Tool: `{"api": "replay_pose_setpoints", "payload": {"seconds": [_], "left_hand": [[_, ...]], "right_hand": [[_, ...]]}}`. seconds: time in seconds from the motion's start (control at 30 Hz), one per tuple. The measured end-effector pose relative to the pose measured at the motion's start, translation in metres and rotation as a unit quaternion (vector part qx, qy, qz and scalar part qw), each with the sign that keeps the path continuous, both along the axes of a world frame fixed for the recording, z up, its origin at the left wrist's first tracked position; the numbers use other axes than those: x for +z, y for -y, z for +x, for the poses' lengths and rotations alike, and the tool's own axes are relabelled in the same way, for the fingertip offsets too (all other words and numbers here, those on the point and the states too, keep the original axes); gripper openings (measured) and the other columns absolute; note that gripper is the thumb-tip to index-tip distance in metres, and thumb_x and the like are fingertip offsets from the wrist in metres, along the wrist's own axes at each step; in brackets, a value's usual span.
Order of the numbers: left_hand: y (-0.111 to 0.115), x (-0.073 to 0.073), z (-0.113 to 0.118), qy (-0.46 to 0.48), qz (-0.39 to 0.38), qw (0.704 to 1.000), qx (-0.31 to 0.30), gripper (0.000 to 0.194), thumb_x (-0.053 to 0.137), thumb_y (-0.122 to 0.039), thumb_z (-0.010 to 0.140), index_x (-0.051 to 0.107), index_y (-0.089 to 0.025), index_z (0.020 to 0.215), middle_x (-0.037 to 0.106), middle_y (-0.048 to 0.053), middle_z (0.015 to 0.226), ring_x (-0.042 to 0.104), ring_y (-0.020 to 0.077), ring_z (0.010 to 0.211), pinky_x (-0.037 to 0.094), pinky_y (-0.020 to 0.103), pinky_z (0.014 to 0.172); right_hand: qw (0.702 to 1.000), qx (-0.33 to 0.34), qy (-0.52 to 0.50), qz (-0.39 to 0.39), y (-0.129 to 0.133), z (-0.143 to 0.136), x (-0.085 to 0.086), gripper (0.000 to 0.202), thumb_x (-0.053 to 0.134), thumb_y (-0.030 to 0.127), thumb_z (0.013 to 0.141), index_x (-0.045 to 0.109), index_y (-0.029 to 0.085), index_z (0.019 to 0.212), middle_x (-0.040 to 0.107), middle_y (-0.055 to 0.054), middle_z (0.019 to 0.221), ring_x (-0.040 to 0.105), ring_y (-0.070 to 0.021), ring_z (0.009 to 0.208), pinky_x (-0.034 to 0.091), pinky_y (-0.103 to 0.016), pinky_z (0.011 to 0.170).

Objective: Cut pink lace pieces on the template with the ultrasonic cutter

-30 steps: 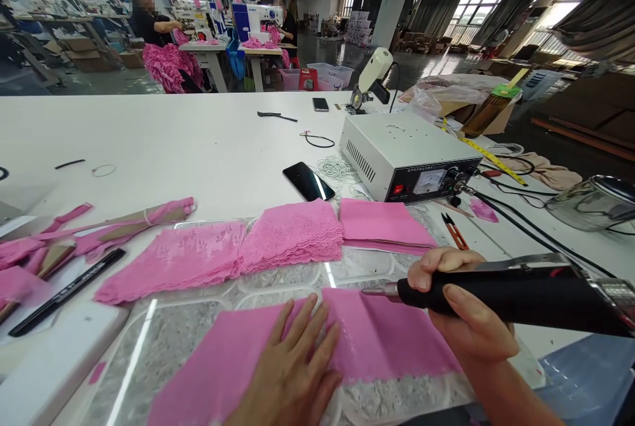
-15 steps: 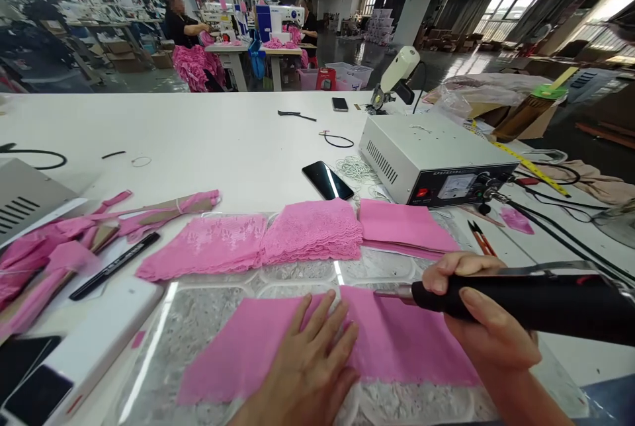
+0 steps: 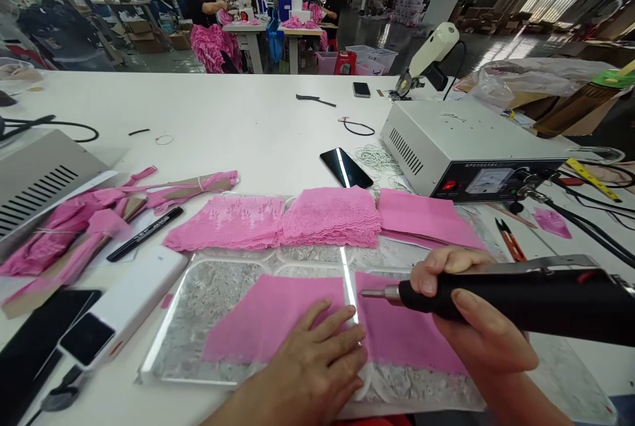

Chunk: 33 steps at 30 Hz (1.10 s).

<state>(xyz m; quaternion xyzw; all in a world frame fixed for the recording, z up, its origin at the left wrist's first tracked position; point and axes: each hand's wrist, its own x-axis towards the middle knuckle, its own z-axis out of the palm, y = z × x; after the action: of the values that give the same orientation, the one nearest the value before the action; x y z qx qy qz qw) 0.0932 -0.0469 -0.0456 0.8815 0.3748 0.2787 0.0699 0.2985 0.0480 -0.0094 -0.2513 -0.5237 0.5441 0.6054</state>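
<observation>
My left hand (image 3: 317,360) lies palm down with its fingers stretched out, over a flat pink fabric piece (image 3: 268,313) and the strip beside it. My right hand (image 3: 489,340) is wrapped round a black handheld tool (image 3: 536,300) with a pointed metal tip. That tip is at the left edge of a second pink fabric piece (image 3: 411,337); whether it touches the cloth I cannot tell. Both pieces lie on a clear plastic-covered board (image 3: 213,294) with a grey speckled surface. Behind them sit a pink lace stack (image 3: 330,217), a lace piece (image 3: 225,221) and plain pink pieces (image 3: 426,217).
A grey control box (image 3: 461,141) with a meter stands at back right, cables leading off it. A phone (image 3: 346,168) lies beside thin cord. At left are pink bundles (image 3: 74,221), a black marker (image 3: 143,234) and a white device (image 3: 129,307). People sew beyond the table.
The tool tip has moved left across the right fabric piece to its left edge. My left hand has slid nearer to me. The whole view has shifted, with things appearing further right.
</observation>
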Motion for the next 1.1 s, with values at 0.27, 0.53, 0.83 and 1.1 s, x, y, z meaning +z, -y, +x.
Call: {"api": "replay_pose_setpoints", "payload": {"seconds": [0.27, 0.53, 0.83, 1.1], "left_hand": [[0.001, -0.006, 0.004, 0.018, 0.001, 1.000, 0.001, 0.021, 0.049, -0.024, 0.099, 0.064, -0.016, 0.113, 0.072, 0.004, 0.116, 0.056, 0.0224, 0.126, 0.029, 0.040, 0.118], [0.000, -0.005, 0.001, -0.006, -0.008, 1.000, -0.014, 0.023, 0.050, -0.023, 0.099, 0.063, -0.016, 0.115, 0.072, 0.006, 0.117, 0.055, 0.0228, 0.129, 0.030, 0.042, 0.118], [0.003, -0.007, 0.002, 0.005, -0.006, 1.000, -0.002, 0.020, 0.052, -0.025, 0.099, 0.064, -0.019, 0.114, 0.073, 0.005, 0.116, 0.053, 0.0218, 0.131, 0.029, 0.041, 0.119], [0.003, -0.012, 0.003, 0.028, 0.013, 0.999, 0.006, 0.018, 0.060, -0.025, 0.094, 0.065, -0.019, 0.110, 0.072, 0.000, 0.118, 0.054, 0.0203, 0.129, 0.020, 0.036, 0.122]], "right_hand": [[1.000, 0.009, 0.001, 0.020, -0.003, -0.003, -0.001, 0.010, 0.067, 0.025, 0.083, 0.064, 0.022, 0.091, 0.058, -0.002, 0.083, 0.059, -0.0130, 0.063, 0.056, -0.031, 0.057], [1.000, 0.004, 0.003, 0.028, -0.004, -0.006, 0.005, 0.010, 0.070, 0.026, 0.081, 0.064, 0.022, 0.088, 0.058, -0.001, 0.080, 0.059, -0.0131, 0.060, 0.055, -0.031, 0.055], [0.999, 0.037, 0.014, -0.006, 0.011, 0.003, 0.011, 0.012, 0.069, 0.029, 0.082, 0.064, 0.023, 0.091, 0.057, -0.001, 0.079, 0.058, -0.0121, 0.057, 0.053, -0.028, 0.053], [0.998, 0.051, 0.033, -0.007, 0.011, 0.001, 0.011, 0.010, 0.069, 0.030, 0.083, 0.065, 0.024, 0.090, 0.055, 0.000, 0.078, 0.057, -0.0125, 0.057, 0.053, -0.029, 0.052]]}}
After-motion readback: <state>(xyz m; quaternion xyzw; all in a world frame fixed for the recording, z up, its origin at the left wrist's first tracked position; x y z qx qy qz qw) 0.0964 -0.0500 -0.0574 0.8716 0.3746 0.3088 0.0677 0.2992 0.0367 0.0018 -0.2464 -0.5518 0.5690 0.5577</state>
